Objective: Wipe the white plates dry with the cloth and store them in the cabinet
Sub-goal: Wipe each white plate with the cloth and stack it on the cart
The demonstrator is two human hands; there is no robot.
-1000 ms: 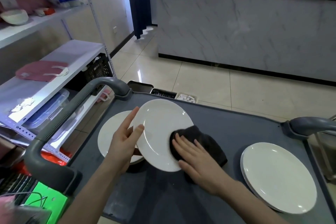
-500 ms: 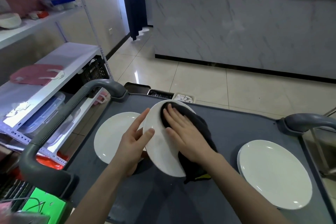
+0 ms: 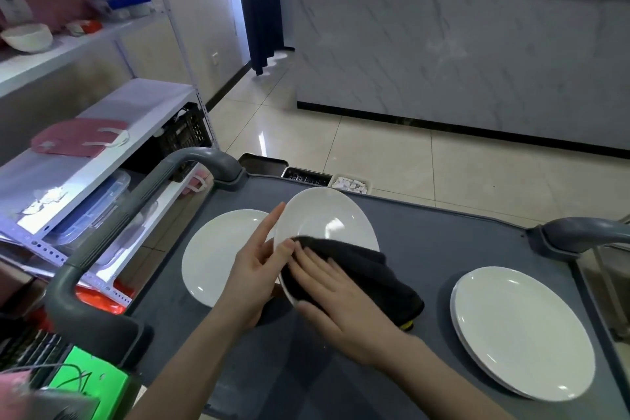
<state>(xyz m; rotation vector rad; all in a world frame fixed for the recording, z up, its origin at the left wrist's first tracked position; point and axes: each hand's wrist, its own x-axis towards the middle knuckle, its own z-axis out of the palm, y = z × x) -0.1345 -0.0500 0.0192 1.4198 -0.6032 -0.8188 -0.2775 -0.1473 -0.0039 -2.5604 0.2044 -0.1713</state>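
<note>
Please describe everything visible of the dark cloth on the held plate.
The cloth is black, thick, towel-like and bunched, with a small yellow tag at its lower right end. It covers the lower part of the tilted white plate, pressed there by the flat right hand; its right end hangs past the rim.

The cloth (image 3: 375,269) hides the lower half of the held plate (image 3: 324,215), and the right hand (image 3: 337,297), lying flat on the cloth, covers much of it. The left hand (image 3: 252,269) grips the plate's rim, with most of its fingers out of sight behind. Left of the held plate, another plate (image 3: 218,249) is partly hidden by that hand. To its right, the stack (image 3: 521,327) may be two plates. Beyond it, the contents of the bins (image 3: 351,185) are too small to tell.
</note>
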